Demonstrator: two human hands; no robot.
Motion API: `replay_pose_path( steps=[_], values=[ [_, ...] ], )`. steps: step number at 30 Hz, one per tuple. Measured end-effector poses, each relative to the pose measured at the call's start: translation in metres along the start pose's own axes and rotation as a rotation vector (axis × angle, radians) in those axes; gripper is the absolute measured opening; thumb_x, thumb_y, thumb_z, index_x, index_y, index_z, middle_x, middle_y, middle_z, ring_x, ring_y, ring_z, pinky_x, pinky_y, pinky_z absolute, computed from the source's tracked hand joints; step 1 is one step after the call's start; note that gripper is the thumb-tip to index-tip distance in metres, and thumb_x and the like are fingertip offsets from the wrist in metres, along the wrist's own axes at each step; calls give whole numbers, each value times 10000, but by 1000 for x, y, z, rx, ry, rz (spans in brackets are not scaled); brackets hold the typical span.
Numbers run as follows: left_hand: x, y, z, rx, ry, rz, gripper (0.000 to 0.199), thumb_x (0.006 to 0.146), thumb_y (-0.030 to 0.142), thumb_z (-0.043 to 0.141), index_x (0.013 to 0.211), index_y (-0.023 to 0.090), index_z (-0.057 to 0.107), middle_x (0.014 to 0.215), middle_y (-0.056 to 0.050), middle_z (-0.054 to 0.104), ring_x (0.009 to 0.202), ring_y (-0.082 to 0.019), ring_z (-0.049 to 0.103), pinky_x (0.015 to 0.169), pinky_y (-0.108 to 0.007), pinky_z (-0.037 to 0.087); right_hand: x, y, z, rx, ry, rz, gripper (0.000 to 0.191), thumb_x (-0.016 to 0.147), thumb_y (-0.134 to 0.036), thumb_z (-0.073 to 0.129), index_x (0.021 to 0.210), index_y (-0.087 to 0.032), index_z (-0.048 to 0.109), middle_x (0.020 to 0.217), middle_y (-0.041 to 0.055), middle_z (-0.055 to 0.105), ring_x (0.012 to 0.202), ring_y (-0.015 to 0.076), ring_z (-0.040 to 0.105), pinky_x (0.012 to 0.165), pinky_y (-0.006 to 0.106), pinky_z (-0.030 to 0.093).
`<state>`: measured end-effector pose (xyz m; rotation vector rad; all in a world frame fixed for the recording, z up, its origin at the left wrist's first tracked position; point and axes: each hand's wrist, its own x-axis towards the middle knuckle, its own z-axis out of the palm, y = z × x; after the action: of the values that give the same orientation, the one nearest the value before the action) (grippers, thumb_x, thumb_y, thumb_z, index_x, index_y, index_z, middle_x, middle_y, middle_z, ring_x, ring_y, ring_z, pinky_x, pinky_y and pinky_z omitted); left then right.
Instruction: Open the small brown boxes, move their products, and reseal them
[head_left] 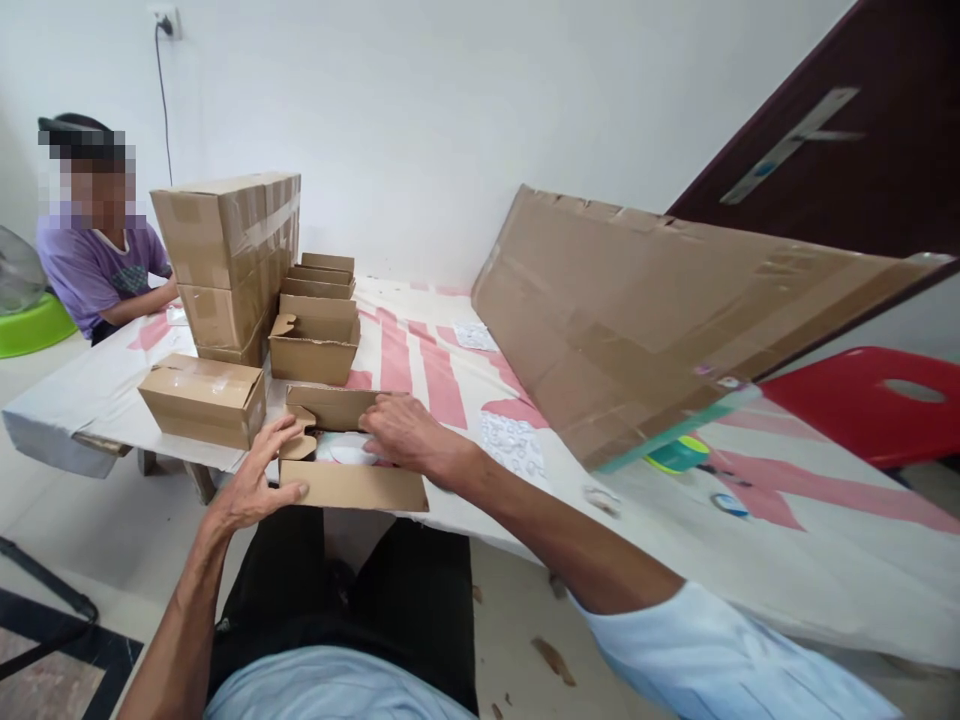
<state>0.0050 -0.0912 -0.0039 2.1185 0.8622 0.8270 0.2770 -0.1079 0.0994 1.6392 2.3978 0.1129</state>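
An open cardboard box [352,485] lies at the table's near edge, its long flaps raised and something white [345,448] inside. My left hand [259,480] is at the box's left end, thumb and fingers apart around its corner and small end flap. My right hand [405,432] reaches over the right part of the box, fingers bent at the far flap and the opening; whatever its fingertips hold is hidden. A closed, taped box [202,398] sits just left of my left hand. Behind the open box stand more open boxes [315,355] in a row.
Taped boxes [225,240] are stacked at the back left, near a seated person [105,250]. A large cardboard sheet [637,310] leans on the right. Beyond it are a tape roll [679,454] and a red chair [870,400]. Patterned packets [512,445] lie on the tablecloth [555,500].
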Motion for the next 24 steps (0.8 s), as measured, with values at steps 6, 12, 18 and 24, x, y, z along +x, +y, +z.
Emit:
replay_pose_path(
  steps=[6, 12, 18, 24],
  values=[
    [8, 3, -4, 102, -17, 28, 770, 880, 425, 751, 1590, 299, 478, 1735, -106, 324, 1602, -376, 295, 1291, -572, 313, 2, 1, -3, -95, -136, 124, 202, 912, -245, 710, 1024, -113, 813, 1038, 238, 796, 1014, 351, 759, 834, 380, 530],
    [21, 25, -2, 394, -75, 50, 631, 895, 444, 711, 1501, 307, 603, 1615, -94, 526, 1403, -398, 474, 1185, -629, 398, 18, -3, 19, 11, -212, 18, 348, 936, -280, 669, 1223, -95, 737, 1228, 259, 752, 1178, 374, 718, 955, 458, 530],
    [17, 34, 9, 329, 22, 53, 665, 908, 528, 718, 1515, 296, 576, 1612, -115, 489, 1423, -373, 477, 1187, -559, 427, 22, 3, 32, 82, -231, -23, 326, 919, -194, 661, 1230, -118, 721, 1268, 214, 752, 1184, 328, 719, 976, 371, 514],
    [49, -15, 5, -108, 371, -168, 568, 1027, 542, 489, 1502, 238, 561, 1544, -136, 530, 1417, -316, 520, 1192, -498, 434, 15, 10, 39, 203, -118, -29, 314, 891, -175, 712, 1198, -106, 711, 1257, 205, 756, 1195, 308, 700, 994, 340, 490]
  ],
)
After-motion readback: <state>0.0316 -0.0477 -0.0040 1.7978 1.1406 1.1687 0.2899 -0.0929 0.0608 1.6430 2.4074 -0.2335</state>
